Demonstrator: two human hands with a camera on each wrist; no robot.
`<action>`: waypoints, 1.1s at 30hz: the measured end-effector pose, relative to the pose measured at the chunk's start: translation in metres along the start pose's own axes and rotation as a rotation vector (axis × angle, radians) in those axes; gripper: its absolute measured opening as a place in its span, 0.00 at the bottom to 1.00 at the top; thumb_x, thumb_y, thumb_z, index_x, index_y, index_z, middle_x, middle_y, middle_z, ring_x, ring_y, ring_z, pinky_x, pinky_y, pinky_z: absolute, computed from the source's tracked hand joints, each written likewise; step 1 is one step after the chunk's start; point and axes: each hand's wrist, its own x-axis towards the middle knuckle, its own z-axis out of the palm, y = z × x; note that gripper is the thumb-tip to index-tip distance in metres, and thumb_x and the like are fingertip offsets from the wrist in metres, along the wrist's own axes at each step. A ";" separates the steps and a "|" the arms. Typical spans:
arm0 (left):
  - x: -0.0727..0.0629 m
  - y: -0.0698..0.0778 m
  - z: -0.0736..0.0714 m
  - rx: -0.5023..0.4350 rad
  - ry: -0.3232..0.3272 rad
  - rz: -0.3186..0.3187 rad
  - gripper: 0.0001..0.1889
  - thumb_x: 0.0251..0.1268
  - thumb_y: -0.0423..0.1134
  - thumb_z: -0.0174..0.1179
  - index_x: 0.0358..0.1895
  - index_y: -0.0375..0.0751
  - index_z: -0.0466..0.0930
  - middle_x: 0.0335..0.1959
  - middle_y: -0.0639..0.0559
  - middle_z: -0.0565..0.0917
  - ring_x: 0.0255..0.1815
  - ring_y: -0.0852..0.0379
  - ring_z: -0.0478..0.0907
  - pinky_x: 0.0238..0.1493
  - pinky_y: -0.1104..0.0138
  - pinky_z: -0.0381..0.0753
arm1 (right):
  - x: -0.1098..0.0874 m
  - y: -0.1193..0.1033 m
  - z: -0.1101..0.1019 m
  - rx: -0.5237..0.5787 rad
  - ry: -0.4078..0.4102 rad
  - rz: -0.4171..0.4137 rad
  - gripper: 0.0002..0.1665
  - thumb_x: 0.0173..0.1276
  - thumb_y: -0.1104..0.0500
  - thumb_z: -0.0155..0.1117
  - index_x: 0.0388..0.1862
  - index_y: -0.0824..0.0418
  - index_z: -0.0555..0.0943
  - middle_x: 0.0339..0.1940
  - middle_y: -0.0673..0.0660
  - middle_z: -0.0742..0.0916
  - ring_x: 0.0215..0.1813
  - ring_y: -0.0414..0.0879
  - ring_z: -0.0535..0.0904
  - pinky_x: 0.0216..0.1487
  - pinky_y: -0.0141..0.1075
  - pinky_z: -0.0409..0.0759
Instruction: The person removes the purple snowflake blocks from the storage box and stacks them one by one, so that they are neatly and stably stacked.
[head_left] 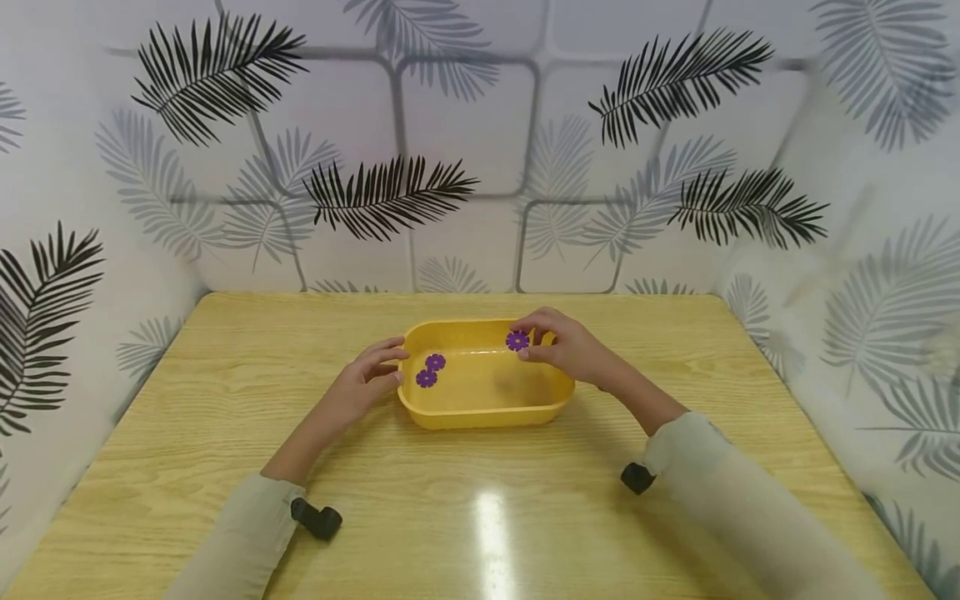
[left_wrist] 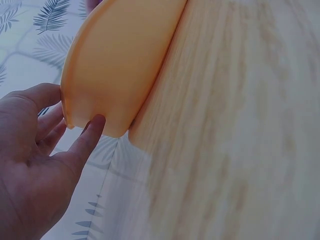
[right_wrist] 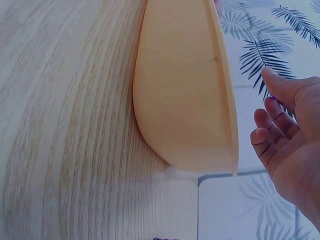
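A shallow yellow plastic basin [head_left: 480, 417] with rounded ends stands on the table. My left hand [head_left: 363, 379] holds its left end; in the left wrist view the thumb [left_wrist: 92, 132] lies against the outer wall and the other fingers meet the rim. Over the right part of the basin, my right hand [head_left: 562, 342] pinches a purple flower-shaped disc [head_left: 517, 341] between thumb and fingers. Only a sliver of this disc [right_wrist: 272, 96] shows in the right wrist view. Two more purple discs [head_left: 427, 378] lie close together inside the basin's left end.
The light wood-grain table [head_left: 450, 492] spreads around the basin. Leaf-patterned wall covering [head_left: 480, 242] rises behind it and at both sides. A black device [head_left: 318, 519] is on the left sleeve, and another black device [head_left: 637, 477] is on the right sleeve.
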 end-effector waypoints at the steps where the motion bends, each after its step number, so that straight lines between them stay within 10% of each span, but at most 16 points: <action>1: 0.000 0.000 0.000 0.000 0.000 0.001 0.22 0.78 0.40 0.55 0.69 0.36 0.72 0.80 0.53 0.59 0.74 0.38 0.66 0.67 0.60 0.77 | -0.002 0.001 -0.002 -0.003 0.009 0.001 0.24 0.68 0.59 0.70 0.62 0.59 0.81 0.52 0.56 0.82 0.48 0.49 0.76 0.42 0.37 0.78; 23: 0.001 -0.001 0.000 0.006 -0.002 0.013 0.22 0.78 0.41 0.55 0.69 0.36 0.72 0.80 0.53 0.59 0.73 0.39 0.67 0.63 0.70 0.78 | -0.042 0.043 -0.034 -0.044 0.141 0.143 0.25 0.72 0.52 0.67 0.64 0.60 0.79 0.55 0.57 0.82 0.51 0.52 0.77 0.43 0.39 0.78; 33: 0.000 -0.002 -0.001 0.042 0.007 0.004 0.21 0.78 0.41 0.55 0.68 0.39 0.73 0.80 0.56 0.60 0.73 0.41 0.68 0.68 0.58 0.76 | -0.060 0.065 -0.038 -0.053 0.153 0.176 0.25 0.73 0.53 0.66 0.64 0.62 0.78 0.55 0.60 0.81 0.51 0.54 0.77 0.43 0.37 0.78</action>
